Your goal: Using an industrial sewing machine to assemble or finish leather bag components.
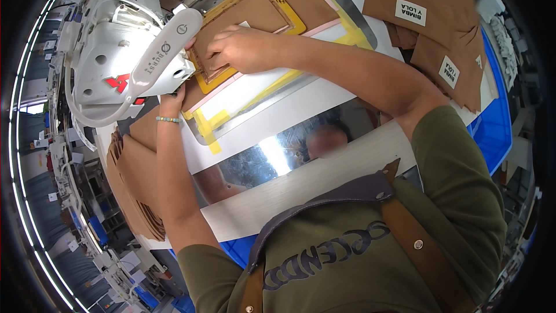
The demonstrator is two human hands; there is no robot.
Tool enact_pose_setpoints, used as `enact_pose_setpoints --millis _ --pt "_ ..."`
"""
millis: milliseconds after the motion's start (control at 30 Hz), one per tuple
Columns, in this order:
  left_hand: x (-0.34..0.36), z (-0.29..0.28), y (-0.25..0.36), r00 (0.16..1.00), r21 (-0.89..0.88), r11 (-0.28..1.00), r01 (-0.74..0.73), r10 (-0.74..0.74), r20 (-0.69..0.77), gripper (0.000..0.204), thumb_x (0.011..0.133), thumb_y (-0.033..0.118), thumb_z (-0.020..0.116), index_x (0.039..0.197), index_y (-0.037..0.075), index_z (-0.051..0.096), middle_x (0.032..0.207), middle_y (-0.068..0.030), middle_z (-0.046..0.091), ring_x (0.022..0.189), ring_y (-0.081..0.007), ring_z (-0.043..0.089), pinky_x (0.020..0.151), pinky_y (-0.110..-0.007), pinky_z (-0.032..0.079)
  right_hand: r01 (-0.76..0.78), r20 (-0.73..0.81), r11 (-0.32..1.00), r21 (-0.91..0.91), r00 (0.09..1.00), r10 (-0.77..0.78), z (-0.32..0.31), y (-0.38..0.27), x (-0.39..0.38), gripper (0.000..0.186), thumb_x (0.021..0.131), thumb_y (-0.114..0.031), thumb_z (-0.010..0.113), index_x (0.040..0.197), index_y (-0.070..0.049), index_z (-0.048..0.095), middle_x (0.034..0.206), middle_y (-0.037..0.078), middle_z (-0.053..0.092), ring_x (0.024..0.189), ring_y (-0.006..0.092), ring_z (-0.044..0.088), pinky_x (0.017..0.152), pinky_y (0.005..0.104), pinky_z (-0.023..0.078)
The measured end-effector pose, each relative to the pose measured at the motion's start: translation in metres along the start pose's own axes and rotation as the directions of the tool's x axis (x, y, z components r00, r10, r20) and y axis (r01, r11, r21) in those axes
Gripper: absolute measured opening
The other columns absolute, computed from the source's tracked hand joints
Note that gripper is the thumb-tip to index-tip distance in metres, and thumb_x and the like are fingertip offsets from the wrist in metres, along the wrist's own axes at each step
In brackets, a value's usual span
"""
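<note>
A brown fabric piece (246, 14) lies within a yellow-edged frame (289, 14) under the white sewing machine head (145, 52). My right hand (246, 49) rests over the frame's near part, its fingers bent and a little apart, fingertips down on the fabric. Just behind its knuckles a small white patch (244, 24) shows. My left hand (172, 99), below a beaded bracelet, reaches up beside the frame's left end at the machine head. The head hides most of its fingers, so I cannot see what they touch.
Brown fabric pieces with white labels (449, 40) are piled at the right, by a blue bin (495, 127). More brown pieces (136, 179) are stacked at the left. Yellow tape (211, 127) marks the clear template (249, 113). A shiny metal plate (249, 165) lies nearer me.
</note>
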State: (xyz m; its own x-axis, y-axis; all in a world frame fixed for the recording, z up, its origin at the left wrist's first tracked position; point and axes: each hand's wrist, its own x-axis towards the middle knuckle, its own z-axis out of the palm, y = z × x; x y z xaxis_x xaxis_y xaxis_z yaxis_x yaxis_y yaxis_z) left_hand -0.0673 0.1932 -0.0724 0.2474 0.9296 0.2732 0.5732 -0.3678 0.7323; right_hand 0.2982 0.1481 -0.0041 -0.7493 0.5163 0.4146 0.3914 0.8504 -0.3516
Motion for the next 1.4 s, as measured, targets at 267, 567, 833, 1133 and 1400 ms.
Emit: enact_pose_setpoints --millis 267,567,833,1133,1400 --pt "0.023 0.029 0.109 0.926 0.169 0.925 -0.34 0.299 0.23 0.043 0.103 -0.004 0.058 0.146 -0.002 0.057 0.146 -0.0155 0.066 0.133 -0.0233 0.065 0.115 -0.035 0.05 0.042 -0.042 0.999 -0.005 0.998 -0.042 -0.001 0.004 -0.003 0.033 0.091 -0.003 0.066 0.116 -0.015 0.084 0.131 0.009 0.071 0.13 0.0297 0.061 0.117 0.0447 0.043" --pt "0.025 0.038 0.125 0.922 0.269 0.883 -0.384 0.351 0.164 0.039 0.103 0.002 0.063 0.142 0.003 0.065 0.141 -0.0101 0.071 0.131 -0.0222 0.066 0.112 -0.034 0.051 0.034 -0.071 0.999 0.026 0.997 -0.033 0.001 0.006 -0.004 0.033 0.091 -0.003 0.065 0.115 -0.013 0.084 0.131 0.01 0.072 0.128 0.0309 0.062 0.114 0.0452 0.046" --pt "0.024 0.034 0.09 0.929 0.432 0.825 -0.363 0.285 0.236 0.028 0.107 0.017 0.061 0.132 0.007 0.07 0.138 -0.0093 0.071 0.136 -0.0278 0.059 0.12 -0.041 0.043 0.0 -0.039 1.0 -0.025 0.999 -0.001 -0.006 0.011 -0.003 0.033 0.094 -0.005 0.063 0.116 -0.016 0.085 0.133 0.009 0.072 0.13 0.0283 0.063 0.113 0.0451 0.047" --pt "0.022 0.015 0.028 0.933 0.535 0.766 -0.355 0.251 0.259 0.039 0.096 0.016 0.072 0.135 0.014 0.072 0.136 -0.0114 0.073 0.128 -0.0303 0.067 0.108 -0.041 0.053 -0.06 0.086 0.998 -0.031 0.994 0.062 -0.012 0.0 0.01 0.03 0.095 -0.008 0.064 0.114 -0.017 0.085 0.135 0.006 0.072 0.129 0.0264 0.063 0.111 0.0434 0.048" --pt "0.038 0.022 0.061 0.918 0.151 0.915 -0.373 0.341 0.203 0.039 0.096 0.013 0.071 0.136 0.013 0.072 0.136 -0.0119 0.073 0.128 -0.0296 0.067 0.108 -0.039 0.052 -0.057 0.02 0.998 -0.029 0.998 0.057 -0.008 -0.007 0.01 0.03 0.095 -0.006 0.064 0.114 -0.016 0.084 0.129 0.006 0.074 0.125 0.0252 0.065 0.11 0.0425 0.049"
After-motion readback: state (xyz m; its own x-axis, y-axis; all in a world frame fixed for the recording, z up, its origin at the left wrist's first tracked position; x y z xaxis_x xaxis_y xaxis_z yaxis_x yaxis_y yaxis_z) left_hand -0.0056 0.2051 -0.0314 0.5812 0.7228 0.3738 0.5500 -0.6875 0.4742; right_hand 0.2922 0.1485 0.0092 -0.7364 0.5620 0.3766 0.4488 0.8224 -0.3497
